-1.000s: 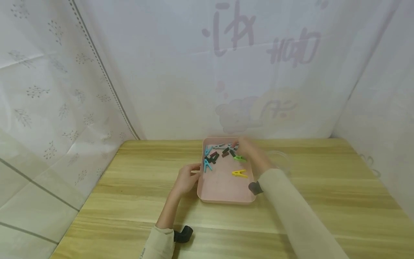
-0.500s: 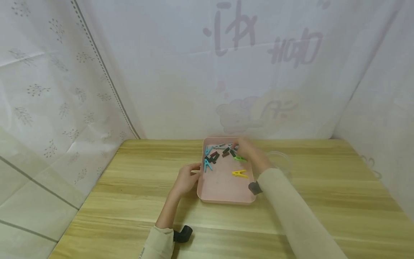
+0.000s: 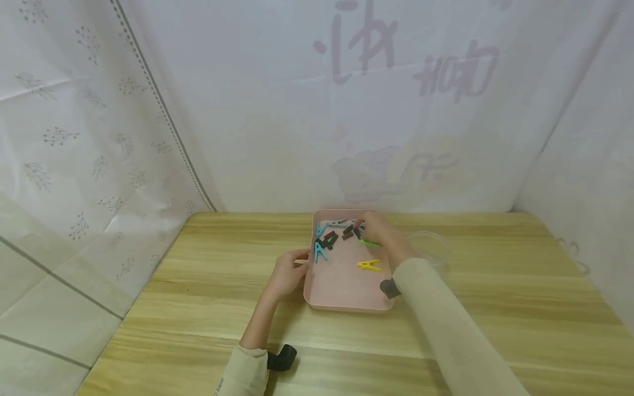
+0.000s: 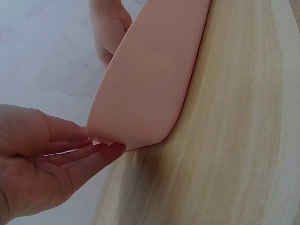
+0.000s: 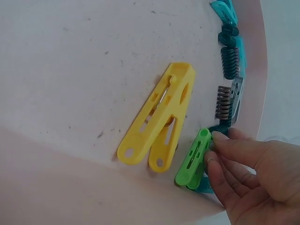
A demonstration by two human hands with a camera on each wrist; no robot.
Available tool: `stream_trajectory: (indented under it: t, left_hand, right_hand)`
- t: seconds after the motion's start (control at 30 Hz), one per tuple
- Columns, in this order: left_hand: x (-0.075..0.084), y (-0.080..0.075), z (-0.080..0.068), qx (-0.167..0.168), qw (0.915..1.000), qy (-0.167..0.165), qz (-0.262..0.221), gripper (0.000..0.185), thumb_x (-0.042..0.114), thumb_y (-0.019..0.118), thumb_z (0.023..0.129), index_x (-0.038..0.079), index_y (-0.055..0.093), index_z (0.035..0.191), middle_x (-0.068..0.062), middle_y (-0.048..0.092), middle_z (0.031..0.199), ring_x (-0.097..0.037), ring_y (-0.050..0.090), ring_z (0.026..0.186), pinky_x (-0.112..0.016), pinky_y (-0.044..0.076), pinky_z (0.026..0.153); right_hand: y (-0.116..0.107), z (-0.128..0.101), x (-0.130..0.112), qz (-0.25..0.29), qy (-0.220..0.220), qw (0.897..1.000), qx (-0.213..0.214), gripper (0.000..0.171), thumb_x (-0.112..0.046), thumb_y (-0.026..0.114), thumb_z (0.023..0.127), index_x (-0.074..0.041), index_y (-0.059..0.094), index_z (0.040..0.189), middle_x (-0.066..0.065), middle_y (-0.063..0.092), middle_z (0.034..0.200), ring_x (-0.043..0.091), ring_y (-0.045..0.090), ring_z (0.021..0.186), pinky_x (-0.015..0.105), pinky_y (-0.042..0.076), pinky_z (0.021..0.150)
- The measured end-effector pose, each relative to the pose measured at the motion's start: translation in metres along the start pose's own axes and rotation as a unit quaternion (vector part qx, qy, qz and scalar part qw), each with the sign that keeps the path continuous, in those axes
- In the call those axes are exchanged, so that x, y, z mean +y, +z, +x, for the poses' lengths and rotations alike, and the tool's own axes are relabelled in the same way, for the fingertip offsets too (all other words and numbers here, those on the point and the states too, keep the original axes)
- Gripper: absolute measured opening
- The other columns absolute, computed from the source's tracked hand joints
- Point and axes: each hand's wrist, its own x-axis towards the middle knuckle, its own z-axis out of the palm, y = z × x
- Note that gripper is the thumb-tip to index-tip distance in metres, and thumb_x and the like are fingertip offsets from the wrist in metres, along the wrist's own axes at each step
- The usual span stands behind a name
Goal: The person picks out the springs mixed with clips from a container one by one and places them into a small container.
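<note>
Seemingly right hand (image 5: 255, 183) pinches green clothespin (image 5: 193, 158) near tray (image 5: 56, 197) edge.

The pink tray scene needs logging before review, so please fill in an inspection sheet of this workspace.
Surface: wooden table, light grain.
Job's things: pink tray holding clothes pegs; green peg beside yellow peg; blue pegs and dark pegs toward the far end.
Clutter: clear round container right of the tray.
Grippers: left hand touches the tray's left rim with straight fingers; right hand pinches the green peg.
Cables: nothing seen.
Surroundings: white patterned cloth hung behind and at both sides.
</note>
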Motion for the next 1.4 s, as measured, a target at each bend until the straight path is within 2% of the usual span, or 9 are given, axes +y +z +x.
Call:
stream_trajectory:
  t: [0.13,0.3,0.43,0.6,0.97,1.3,1.4]
  left_hand:
    - [0.0003,-0.0004,0.0003,-0.002,1.0,-0.001,0.0,0.038,-0.005,0.056,0.103,-0.012,0.059,0.14,-0.033,0.065,0.132,-0.044,0.073,0.109,-0.04,0.065,0.081]
    - [0.0009,-0.0004,0.0014,-0.004,1.0,0.0,0.001,0.039,-0.003,0.056,0.104,-0.012,0.059,0.141,-0.033,0.065,0.132,-0.044,0.073,0.11,-0.039,0.065,0.082]
    - [0.0012,-0.0003,0.0005,-0.005,1.0,-0.003,0.001,0.039,-0.003,0.056,0.104,-0.012,0.058,0.142,-0.033,0.065,0.132,-0.045,0.073,0.11,-0.04,0.065,0.082]
    - [0.0015,0.0004,0.0002,-0.002,1.0,-0.002,0.001,0.039,-0.004,0.056,0.103,-0.012,0.059,0.141,-0.033,0.065,0.131,-0.045,0.073,0.109,-0.041,0.065,0.082]
    - [0.0007,0.0009,-0.0002,-0.003,1.0,-0.005,-0.002,0.039,-0.004,0.056,0.104,-0.012,0.058,0.142,-0.032,0.065,0.132,-0.045,0.072,0.11,-0.042,0.065,0.083]
    - [0.0027,0.0012,-0.0005,0.0,1.0,-0.008,-0.003,0.039,-0.005,0.056,0.103,-0.013,0.058,0.142,-0.033,0.065,0.132,-0.046,0.072,0.112,-0.042,0.065,0.084]
    - [0.0021,0.0015,0.0,0.0,1.0,-0.007,0.003,0.039,-0.005,0.056,0.103,-0.012,0.058,0.142,-0.033,0.065,0.132,-0.046,0.071,0.112,-0.041,0.065,0.084]
  right_hand:
    - [0.0017,0.001,-0.0007,0.007,0.01,1.0,-0.002,0.037,0.01,0.07,0.091,0.001,0.07,0.127,0.032,0.047,0.154,0.039,0.054,0.123,0.038,0.054,0.086]
    - [0.0033,0.0025,-0.0006,0.013,0.014,1.0,0.0,0.037,0.009,0.073,0.09,0.0,0.07,0.126,0.032,0.045,0.156,0.044,0.049,0.136,0.044,0.055,0.098]
    - [0.004,0.0032,-0.002,-0.01,0.006,1.0,0.002,0.035,0.007,0.076,0.089,0.0,0.071,0.124,0.032,0.048,0.153,0.048,0.042,0.144,0.052,0.049,0.111]
    - [0.0043,0.0033,-0.0036,-0.031,0.004,0.999,0.007,0.034,0.005,0.078,0.088,-0.001,0.072,0.121,0.031,0.053,0.149,0.048,0.043,0.143,0.056,0.043,0.118]
    - [0.0062,0.0025,-0.0039,-0.041,0.002,0.999,0.005,0.028,0.003,0.078,0.091,-0.001,0.07,0.117,0.03,0.053,0.148,0.049,0.042,0.143,0.057,0.04,0.119]
    - [0.0084,0.0052,-0.0005,-0.05,-0.014,0.998,0.023,0.029,-0.006,0.086,0.087,-0.002,0.068,0.109,0.026,0.062,0.14,0.046,0.05,0.136,0.055,0.044,0.116]
    - [0.0098,0.0053,0.0009,-0.047,-0.015,0.998,0.027,0.027,-0.007,0.086,0.087,-0.004,0.068,0.108,0.023,0.066,0.132,0.042,0.055,0.127,0.051,0.049,0.11]
